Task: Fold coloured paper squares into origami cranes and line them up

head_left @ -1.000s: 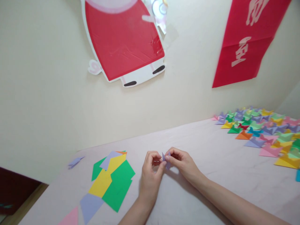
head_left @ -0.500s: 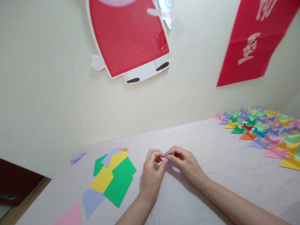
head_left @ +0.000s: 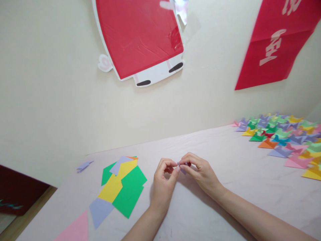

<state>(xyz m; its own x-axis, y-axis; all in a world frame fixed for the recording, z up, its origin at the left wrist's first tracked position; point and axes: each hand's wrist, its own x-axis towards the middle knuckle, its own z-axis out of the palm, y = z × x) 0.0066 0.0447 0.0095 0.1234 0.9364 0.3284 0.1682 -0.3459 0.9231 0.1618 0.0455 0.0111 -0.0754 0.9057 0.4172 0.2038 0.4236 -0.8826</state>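
Note:
Between my hands is a small purple folded paper (head_left: 183, 171), held just above the pale cloth; fingers cover much of it. My left hand (head_left: 163, 182) pinches its left tip between thumb and forefinger. On the other side, my right hand (head_left: 202, 170) grips the same piece with thumb and fingers pressed together. Left of my hands lie loose flat sheets: green paper (head_left: 130, 194), yellow paper (head_left: 110, 189), purple paper (head_left: 100, 211) and pink paper (head_left: 76, 229), some overlapping. Farther left rests another folded purple piece (head_left: 84, 166).
Rows of folded paper figures (head_left: 268, 144) in many colours stand along the right side of the table (head_left: 200, 214). Behind the table rises a pale wall (head_left: 205, 100) with a red cartoon cutout (head_left: 142, 36) and a red banner (head_left: 265, 57).
The right fingers have shifted slightly over the purple folded paper, so less of it shows. Both hands keep hold of it. The whole view has tilted a little.

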